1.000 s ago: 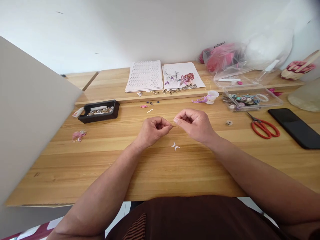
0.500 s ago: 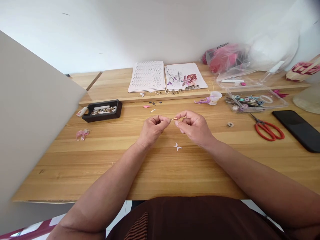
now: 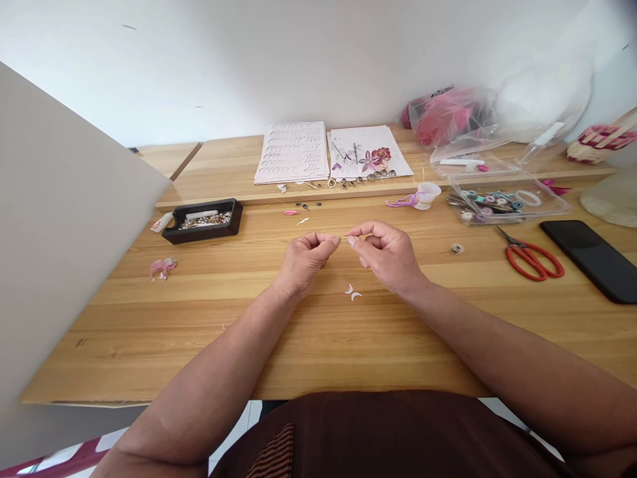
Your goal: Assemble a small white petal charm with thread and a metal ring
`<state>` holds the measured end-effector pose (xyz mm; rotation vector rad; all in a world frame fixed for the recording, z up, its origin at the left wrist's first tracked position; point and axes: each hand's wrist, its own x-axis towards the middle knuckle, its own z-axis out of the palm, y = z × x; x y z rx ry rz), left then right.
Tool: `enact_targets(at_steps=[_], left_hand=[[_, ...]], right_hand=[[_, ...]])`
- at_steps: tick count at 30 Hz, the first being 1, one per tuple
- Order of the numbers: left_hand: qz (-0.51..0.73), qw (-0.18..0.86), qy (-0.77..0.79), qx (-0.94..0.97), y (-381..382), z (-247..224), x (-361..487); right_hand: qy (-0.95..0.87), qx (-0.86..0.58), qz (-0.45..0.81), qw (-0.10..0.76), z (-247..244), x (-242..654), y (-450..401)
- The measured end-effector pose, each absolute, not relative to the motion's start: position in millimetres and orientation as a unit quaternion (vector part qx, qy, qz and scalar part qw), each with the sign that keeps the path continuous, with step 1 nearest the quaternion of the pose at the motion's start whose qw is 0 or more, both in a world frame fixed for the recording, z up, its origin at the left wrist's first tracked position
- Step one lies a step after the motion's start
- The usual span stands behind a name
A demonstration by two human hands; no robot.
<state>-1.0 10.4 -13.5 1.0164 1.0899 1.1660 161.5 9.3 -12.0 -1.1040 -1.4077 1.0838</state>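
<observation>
Golden strand (image 3: pixel 343 238): hair-thin and yellow-gold, it shows as a short, nearly level line bridging the narrow gap between the two hands, raised above the middle of the wooden table (image 3: pixel 149 345). Its ends are hidden by the fingertips, and it is too fine to tell whether it is wire or thread.

At the far left, a small white bottle (image 3: pixel 162 222) leans beside a black tray (image 3: pixel 213 232) of beads, with a pink tuft (image 3: pixel 163 267) lying nearer. Rightward, the left hand (image 3: pixel 303 259) pinches the strand between thumb and forefinger. Two white crescents (image 3: pixel 355 296) lie just nearer than the hands, almost touching each other. The right hand (image 3: pixel 391 252) has thumb and forefinger drawn close together at the strand's other side; whether they grip it firmly I cannot tell.

Farther right stands a white cup (image 3: pixel 428 194) with a purple ribbon, then a small coil (image 3: pixel 456 248), a clear box (image 3: pixel 517 216) of spools, red-handled scissors (image 3: pixel 519 244) and, at the right edge, a black phone (image 3: pixel 592 259).
</observation>
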Motion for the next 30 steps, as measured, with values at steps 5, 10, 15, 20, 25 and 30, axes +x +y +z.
enact_targets(at_steps=[5,10,15,20,25,30], left_hand=[[0.496,0.580,0.469,0.445,11.6,-15.6,-2.3],[0.498,0.582,0.462,0.447,12.4,-17.5,-3.8],[0.497,0.594,0.453,0.441,13.1,-18.9,-4.9],[0.502,0.608,0.442,0.428,13.8,-19.3,-5.8],[0.502,0.613,0.436,0.426,13.7,-18.4,-6.1],[0.501,0.600,0.449,0.433,12.3,-17.2,-5.3]], right_hand=[[-0.565,-0.455,0.469,0.504,-14.2,162.2,9.5],[-0.543,-0.450,0.497,0.505,-13.3,162.3,9.9],[-0.526,-0.452,0.505,0.514,-12.0,162.0,9.5],[-0.525,-0.453,0.501,0.517,-11.8,162.2,8.8],[-0.532,-0.457,0.495,0.513,-12.5,162.9,9.6],[-0.555,-0.462,0.475,0.503,-12.0,162.4,8.9]])
